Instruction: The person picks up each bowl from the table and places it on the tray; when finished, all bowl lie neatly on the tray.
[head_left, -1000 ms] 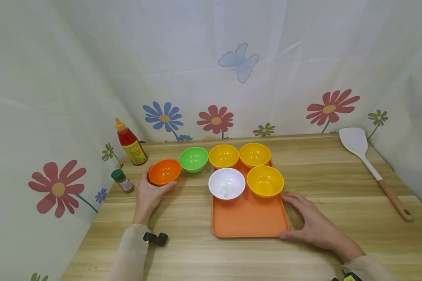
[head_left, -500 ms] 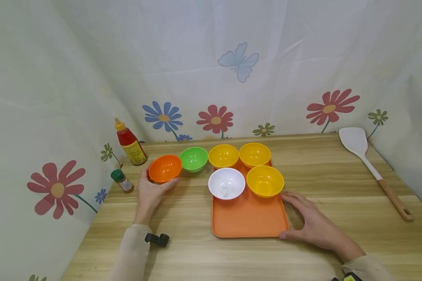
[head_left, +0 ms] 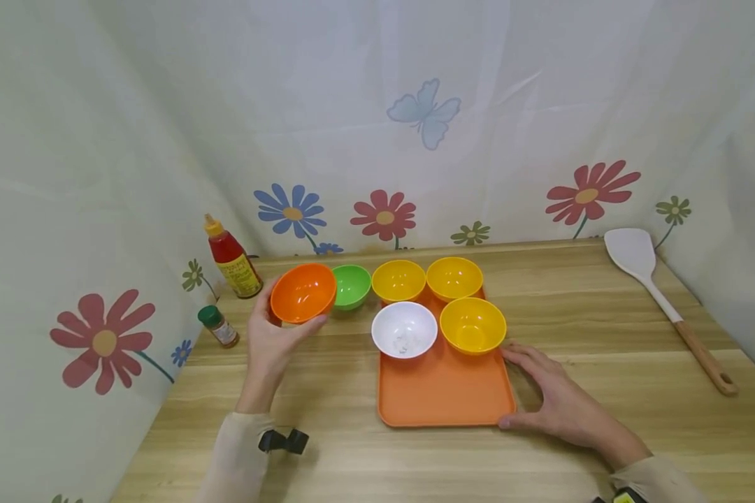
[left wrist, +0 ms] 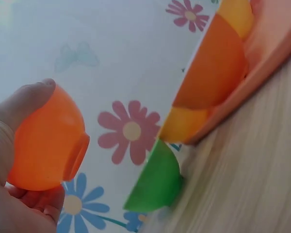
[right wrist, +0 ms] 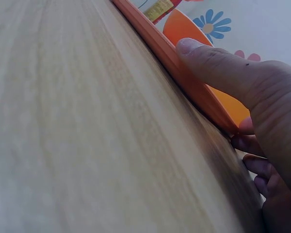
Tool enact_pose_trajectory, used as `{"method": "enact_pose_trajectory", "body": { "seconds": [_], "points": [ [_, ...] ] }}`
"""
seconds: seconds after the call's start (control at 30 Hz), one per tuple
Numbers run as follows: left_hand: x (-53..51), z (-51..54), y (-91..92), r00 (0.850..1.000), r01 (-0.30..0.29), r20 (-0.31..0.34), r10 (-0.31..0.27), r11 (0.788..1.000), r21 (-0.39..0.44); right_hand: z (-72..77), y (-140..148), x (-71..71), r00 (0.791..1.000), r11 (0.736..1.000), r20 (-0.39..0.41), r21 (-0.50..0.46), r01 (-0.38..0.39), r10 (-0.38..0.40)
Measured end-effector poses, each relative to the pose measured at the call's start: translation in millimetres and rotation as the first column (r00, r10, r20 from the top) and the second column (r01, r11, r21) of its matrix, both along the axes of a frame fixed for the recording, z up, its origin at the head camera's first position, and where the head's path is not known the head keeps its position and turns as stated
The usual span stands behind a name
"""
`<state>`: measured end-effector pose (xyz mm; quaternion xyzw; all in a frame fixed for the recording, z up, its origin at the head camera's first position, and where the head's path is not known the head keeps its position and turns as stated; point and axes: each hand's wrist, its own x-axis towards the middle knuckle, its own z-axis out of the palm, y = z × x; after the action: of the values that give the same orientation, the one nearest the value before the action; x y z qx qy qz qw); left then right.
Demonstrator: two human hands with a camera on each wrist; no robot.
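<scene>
Holding the orange bowl up off the table, the left hand curls round its side, close to the green bowl. The right hand, thumb and fingers spread apart, touches the orange tray.

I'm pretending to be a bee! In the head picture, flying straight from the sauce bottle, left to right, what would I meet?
Orange bowl in the left hand, green bowl, yellow bowl, second yellow bowl, spatula.
</scene>
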<state>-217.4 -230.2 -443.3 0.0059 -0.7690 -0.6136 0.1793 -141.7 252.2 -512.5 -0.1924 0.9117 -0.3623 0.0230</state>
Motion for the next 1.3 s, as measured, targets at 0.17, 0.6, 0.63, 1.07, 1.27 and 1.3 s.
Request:
{"method": "enact_pose_trajectory", "body": {
  "seconds": [0.17, 0.6, 0.63, 1.07, 1.27, 1.3],
  "points": [
    [10.9, 16.1, 12.8, 0.994, 0.082, -0.073, -0.078, 0.995, 0.064, 1.9, 1, -1.6, 1.0, 1.0, -0.014, -0.002, 0.0, 0.0],
    [34.8, 47.1, 53.3, 0.973, 0.222, -0.071, -0.221, 0.975, 0.008, 1.6, 0, -2.0, 0.999, 1.0, -0.03, -0.009, -0.013, 0.013],
    [36.1, 48.2, 56.3, 0.97, 0.232, -0.067, -0.232, 0.973, -0.001, 1.8, -1, -1.8, 0.999, 1.0, -0.032, -0.008, -0.015, 0.015],
    [49.2, 51.7, 92.7, 0.916, 0.394, -0.066, -0.396, 0.918, -0.041, 2.8, 0, -1.7, 0.999, 1.0, -0.045, 0.017, -0.016, 0.016],
    [57.3, 47.2, 105.8, 0.888, 0.458, -0.015, -0.459, 0.888, -0.037, 3.8, -1, -1.4, 0.999, 1.0, -0.033, 0.023, -0.016, 0.016],
    [58.9, 46.2, 108.0, 0.883, 0.469, -0.005, -0.47, 0.882, -0.033, 3.7, -1, -1.4, 0.999, 1.0, -0.032, 0.022, -0.015, 0.016]
  ]
}}
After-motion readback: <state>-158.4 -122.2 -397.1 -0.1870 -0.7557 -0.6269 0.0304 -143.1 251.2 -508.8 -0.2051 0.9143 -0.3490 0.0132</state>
